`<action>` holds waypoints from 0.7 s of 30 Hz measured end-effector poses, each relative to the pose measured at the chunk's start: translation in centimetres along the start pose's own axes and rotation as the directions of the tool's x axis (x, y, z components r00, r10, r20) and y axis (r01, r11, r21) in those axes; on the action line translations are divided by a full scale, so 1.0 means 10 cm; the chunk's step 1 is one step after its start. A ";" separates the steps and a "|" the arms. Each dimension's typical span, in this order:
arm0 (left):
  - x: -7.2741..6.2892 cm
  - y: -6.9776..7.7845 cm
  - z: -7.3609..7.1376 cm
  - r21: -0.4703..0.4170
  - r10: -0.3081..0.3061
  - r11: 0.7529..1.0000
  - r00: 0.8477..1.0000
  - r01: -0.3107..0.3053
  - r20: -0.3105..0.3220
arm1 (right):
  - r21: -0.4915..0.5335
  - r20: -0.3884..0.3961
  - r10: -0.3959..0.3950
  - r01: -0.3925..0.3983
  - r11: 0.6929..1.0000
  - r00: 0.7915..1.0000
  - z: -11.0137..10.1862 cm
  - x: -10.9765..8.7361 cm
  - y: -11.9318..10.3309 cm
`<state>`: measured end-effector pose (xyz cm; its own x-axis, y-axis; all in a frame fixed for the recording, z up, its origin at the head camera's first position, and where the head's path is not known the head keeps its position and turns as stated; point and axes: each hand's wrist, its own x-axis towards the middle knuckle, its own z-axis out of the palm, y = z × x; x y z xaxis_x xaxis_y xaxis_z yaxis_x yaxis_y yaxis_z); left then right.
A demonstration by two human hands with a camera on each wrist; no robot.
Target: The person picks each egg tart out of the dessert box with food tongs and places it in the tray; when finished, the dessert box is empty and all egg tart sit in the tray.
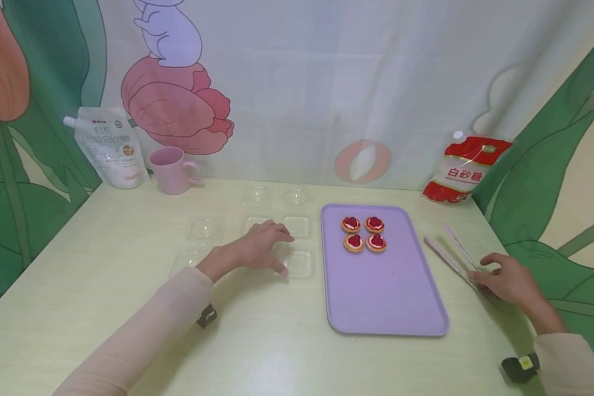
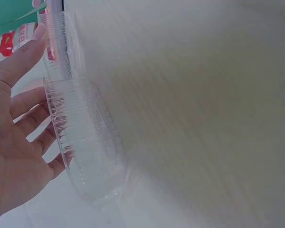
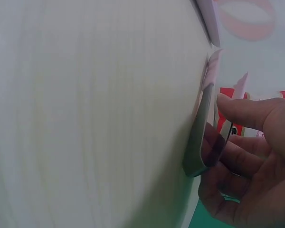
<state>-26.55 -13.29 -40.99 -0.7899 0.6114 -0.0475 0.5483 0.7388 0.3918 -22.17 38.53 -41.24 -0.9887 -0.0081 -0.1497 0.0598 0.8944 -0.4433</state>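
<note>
My left hand (image 1: 259, 247) reaches over several small clear plastic containers (image 1: 297, 264), thumb and fingers spread apart. In the left wrist view, its fingers (image 2: 31, 107) show beside a ribbed clear container (image 2: 88, 137), with the thumb near the rim of another. At the right, my right hand (image 1: 507, 278) holds a pair of tongs (image 1: 455, 263) near their bent end. One arm of the tongs (image 3: 198, 128) passes close to the table in the right wrist view, while the thumb and curled fingers are around the other arm. The tips of the tongs are spread apart and pink.
Between the hands lies a purple tray (image 1: 386, 297) with several berry tarts (image 1: 353, 242) at its far end. A pink mug (image 1: 170, 171) and a white pouch (image 1: 111, 148) stand at the back left. A red and white sugar bag (image 1: 465, 169) leans at the back right.
</note>
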 end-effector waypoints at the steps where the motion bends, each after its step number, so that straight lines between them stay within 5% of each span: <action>1: 0.00 0.00 0.00 0.000 -0.001 1.000 1.000 0.001 0.001 | 0.001 0.003 0.005 -0.005 1.000 1.000 -0.01 0.00 0.00; 21: 0.00 0.01 -0.01 -0.001 -0.004 1.000 1.000 0.004 0.006 | -0.057 0.086 -0.065 0.070 0.996 0.994 0.04 0.15 -0.03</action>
<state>-26.55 -13.23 -40.90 -0.7906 0.6099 -0.0543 0.5447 0.7410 0.3927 -23.64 38.05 -41.66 -0.9750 -0.1043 -0.1960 -0.0173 0.9159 -0.4011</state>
